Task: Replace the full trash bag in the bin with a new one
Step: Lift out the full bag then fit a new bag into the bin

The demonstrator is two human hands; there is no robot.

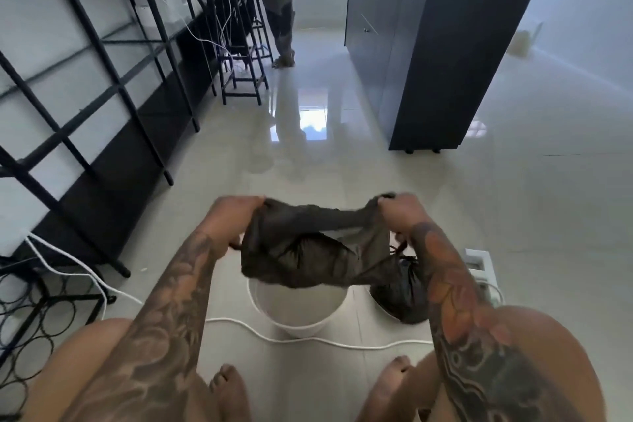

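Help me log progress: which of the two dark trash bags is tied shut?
The tied bag on the floor right of the white bin; the other bag is held open above it.
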